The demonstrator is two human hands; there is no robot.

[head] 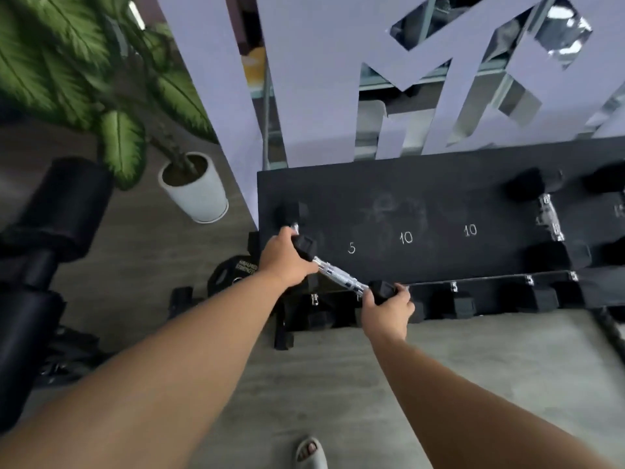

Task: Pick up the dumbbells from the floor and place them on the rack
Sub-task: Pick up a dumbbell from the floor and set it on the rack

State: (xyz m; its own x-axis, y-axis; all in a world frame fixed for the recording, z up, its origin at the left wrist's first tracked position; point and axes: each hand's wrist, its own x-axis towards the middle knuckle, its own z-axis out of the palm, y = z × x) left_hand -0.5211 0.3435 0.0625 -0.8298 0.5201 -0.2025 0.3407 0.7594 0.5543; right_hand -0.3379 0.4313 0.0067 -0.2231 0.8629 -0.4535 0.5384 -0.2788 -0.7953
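A small black hex dumbbell [340,273] with a chrome handle hangs tilted over the left front of the black rack shelf [389,204]. My left hand [282,257] grips its far head and my right hand [389,311] grips its near head. Another small dumbbell [291,216] lies on the shelf's left end, just behind my left hand. A bigger dumbbell [549,216] rests on the shelf at the right. Chalk marks "5", "10", "10" label the shelf. More dumbbells [463,304] sit on a lower tier.
A white plant pot [199,194] with large green leaves stands left of the rack. A black padded bench roller [44,231] fills the far left. A weight plate [233,270] lies beside the rack. My sandalled foot [309,451] stands on grey floor.
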